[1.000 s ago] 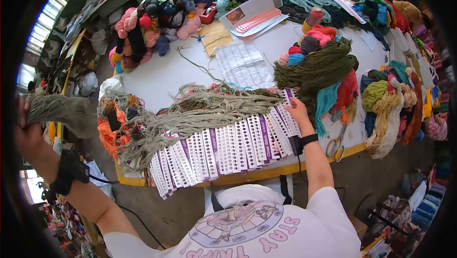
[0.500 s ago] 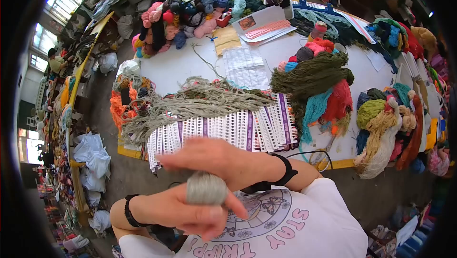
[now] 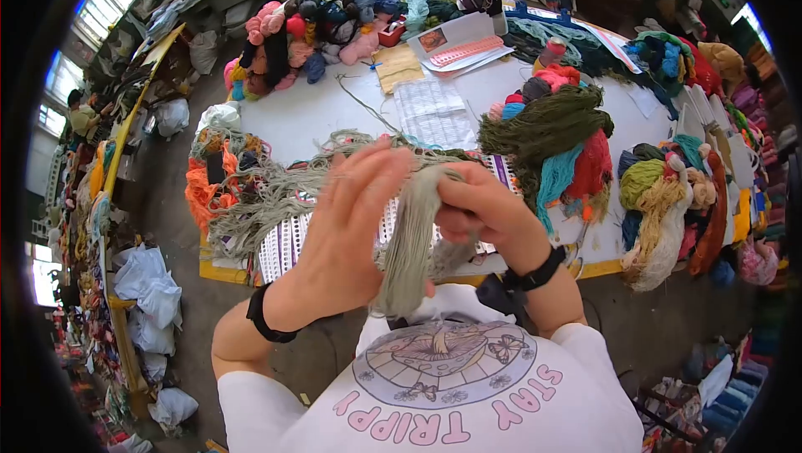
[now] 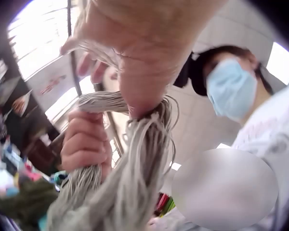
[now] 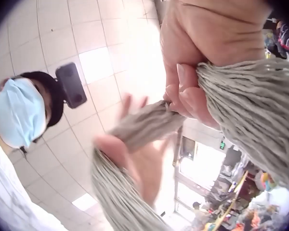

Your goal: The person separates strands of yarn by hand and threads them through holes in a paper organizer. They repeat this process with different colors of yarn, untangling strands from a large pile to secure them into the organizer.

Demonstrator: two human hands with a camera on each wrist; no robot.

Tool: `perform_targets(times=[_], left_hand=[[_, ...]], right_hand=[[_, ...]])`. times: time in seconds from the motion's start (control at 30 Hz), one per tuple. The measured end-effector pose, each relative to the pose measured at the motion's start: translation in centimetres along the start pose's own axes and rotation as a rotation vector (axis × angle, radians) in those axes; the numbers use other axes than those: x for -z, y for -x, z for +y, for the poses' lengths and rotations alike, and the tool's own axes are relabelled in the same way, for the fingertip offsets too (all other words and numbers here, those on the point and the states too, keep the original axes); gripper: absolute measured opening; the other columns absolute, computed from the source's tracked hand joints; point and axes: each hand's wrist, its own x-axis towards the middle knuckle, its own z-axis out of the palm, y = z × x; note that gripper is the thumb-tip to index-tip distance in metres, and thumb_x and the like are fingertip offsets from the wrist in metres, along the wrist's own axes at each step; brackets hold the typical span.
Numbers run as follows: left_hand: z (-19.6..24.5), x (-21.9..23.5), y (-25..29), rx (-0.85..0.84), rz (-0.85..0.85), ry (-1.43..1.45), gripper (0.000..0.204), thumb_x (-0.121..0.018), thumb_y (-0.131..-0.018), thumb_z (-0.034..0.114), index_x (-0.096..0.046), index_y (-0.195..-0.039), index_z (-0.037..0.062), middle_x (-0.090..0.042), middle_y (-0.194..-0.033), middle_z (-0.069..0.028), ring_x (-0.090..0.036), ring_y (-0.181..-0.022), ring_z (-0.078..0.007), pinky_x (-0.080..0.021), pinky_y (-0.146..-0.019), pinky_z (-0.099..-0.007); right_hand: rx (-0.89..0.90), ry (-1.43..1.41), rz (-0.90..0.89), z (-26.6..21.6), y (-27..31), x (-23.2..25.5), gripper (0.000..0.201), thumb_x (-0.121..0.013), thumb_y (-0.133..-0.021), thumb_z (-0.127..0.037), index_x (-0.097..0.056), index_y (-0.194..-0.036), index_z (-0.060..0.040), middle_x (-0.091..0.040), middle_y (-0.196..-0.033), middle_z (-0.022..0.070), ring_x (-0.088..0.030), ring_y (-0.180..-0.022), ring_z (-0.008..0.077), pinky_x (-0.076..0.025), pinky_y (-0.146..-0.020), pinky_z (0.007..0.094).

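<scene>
A grey-green hank of yarn (image 3: 409, 244) hangs between both hands above the table's near edge. My right hand (image 3: 476, 206) grips its upper end in a fist. My left hand (image 3: 347, 219) stands beside it with fingers straight and spread, the hank running across its palm and hanging down from there. In the left wrist view the strands (image 4: 130, 192) bunch under the left hand (image 4: 144, 53), with the right hand (image 4: 84, 139) clasped round them behind. The right wrist view shows the right hand (image 5: 202, 43) holding the yarn (image 5: 250, 110) and the left hand (image 5: 135, 154) spread.
The white table (image 3: 317, 119) carries a row of punched white and purple cards (image 3: 284, 244), a loose pile of grey-green yarn (image 3: 276, 194), printed paper sheets (image 3: 434, 110), a dark green hank (image 3: 543, 123) and many coloured skeins. White bags (image 3: 150, 294) lie on the floor at left.
The left hand came in from far left with the hank and the right hand left the cards. Both met at the chest, then rose with the hank stretched between them.
</scene>
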Motion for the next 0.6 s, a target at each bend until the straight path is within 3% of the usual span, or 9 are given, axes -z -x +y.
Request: perform_targets(times=[0.07,0.1,0.2,0.27,0.3,0.4,0.47,0.53,0.6], left_hand=[[0.1,1.6,-0.6,-0.529,-0.246,-0.203,0.023,-0.056,-0.073,0.018,-0.054,-0.09,0.0029,-0.052,-0.1,-0.0122,-0.05,-0.096,-0.0202,-0.044,-0.074,-0.0329],[0.4,1.0,-0.9,-0.685,-0.363,-0.074,0.023,-0.058,-0.067,0.018,-0.055,-0.085,0.0046,-0.056,-0.086,-0.0124,-0.055,-0.084,-0.0227,-0.045,-0.068,-0.0366],[-0.2,2.2,-1.5,-0.061,-1.213,-0.091,0.022,-0.062,-0.065,0.022,-0.061,-0.084,0.0102,-0.06,-0.077,-0.0105,-0.058,-0.066,-0.0224,-0.045,-0.067,-0.0334],[-4.1,3.9,-1.2,-0.025,-1.173,0.102,0.016,-0.06,-0.069,0.02,-0.06,-0.078,0.0072,-0.058,-0.067,-0.0111,-0.054,-0.053,-0.0223,-0.044,-0.055,-0.0336],[-6.9,4.2,-0.6,0.118,-1.316,0.364,0.019,-0.059,-0.072,0.023,-0.06,-0.072,0.0045,-0.059,-0.066,-0.0108,-0.055,-0.055,-0.0243,-0.044,-0.054,-0.0332],[-12.4,3.7,3.6,0.355,-0.743,1.359,0.026,-0.054,-0.078,0.028,-0.059,-0.089,0.0049,-0.058,-0.09,-0.0126,-0.054,-0.075,-0.0249,-0.044,-0.06,-0.036],[-11.7,2.0,3.1,0.099,-0.262,2.159,0.034,-0.049,-0.08,0.031,-0.056,-0.103,0.0062,-0.049,-0.115,-0.0164,-0.049,-0.103,-0.028,-0.044,-0.078,-0.0383],[-9.0,1.7,1.5,0.271,0.226,2.099,0.05,-0.044,-0.082,0.033,-0.039,-0.125,0.0075,-0.02,-0.138,-0.0155,-0.023,-0.125,-0.0307,-0.03,-0.096,-0.0393],[-7.7,0.8,0.2,0.211,0.26,2.055,0.053,-0.046,-0.082,0.026,-0.032,-0.13,0.0075,-0.008,-0.141,-0.015,-0.007,-0.13,-0.0317,-0.016,-0.104,-0.0427]], right_hand=[[0.04,0.06,0.154,1.7,-2.6,-1.3,0.025,-0.057,-0.081,-0.022,-0.057,-0.093,0.0,-0.054,-0.067,-0.0008,-0.047,-0.053,0.004,-0.037,-0.043,0.0182],[-0.024,0.205,0.054,1.7,-3.0,-1.6,0.024,-0.059,-0.08,-0.021,-0.057,-0.093,-0.0008,-0.053,-0.067,-0.002,-0.047,-0.053,0.0038,-0.037,-0.045,0.0185],[-0.154,0.625,-0.09,1.1,-3.5,0.0,0.024,-0.061,-0.077,-0.017,-0.058,-0.095,-0.0027,-0.053,-0.069,-0.0033,-0.046,-0.056,0.0029,-0.038,-0.048,0.0187],[-0.208,0.781,-0.047,1.6,-2.9,1.3,0.023,-0.062,-0.075,-0.015,-0.058,-0.096,-0.004,-0.052,-0.069,-0.0035,-0.045,-0.055,0.0027,-0.038,-0.048,0.0189],[-0.225,0.81,0.012,1.6,-2.0,1.8,0.023,-0.062,-0.075,-0.015,-0.058,-0.095,-0.0048,-0.051,-0.067,-0.0036,-0.043,-0.053,0.0028,-0.038,-0.047,0.0191],[-0.024,0.655,0.222,1.4,-0.3,1.8,0.032,-0.062,-0.074,-0.014,-0.055,-0.104,-0.0061,-0.053,-0.071,-0.0025,-0.045,-0.055,0.0037,-0.039,-0.048,0.0195],[0.185,0.548,0.431,0.6,-0.4,-0.8,0.038,-0.063,-0.073,-0.013,-0.053,-0.109,-0.0065,-0.055,-0.075,-0.0015,-0.048,-0.059,0.0046,-0.041,-0.051,0.0202],[0.481,0.63,0.429,1.0,-1.8,-3.2,0.045,-0.066,-0.07,-0.009,-0.051,-0.112,-0.0051,-0.057,-0.083,-0.0006,-0.051,-0.068,0.0062,-0.043,-0.058,0.0208],[0.644,0.905,0.483,1.1,-2.7,-6.3,0.047,-0.069,-0.067,-0.006,-0.052,-0.111,-0.0034,-0.059,-0.087,0.0014,-0.053,-0.073,0.0072,-0.044,-0.066,0.0224]])
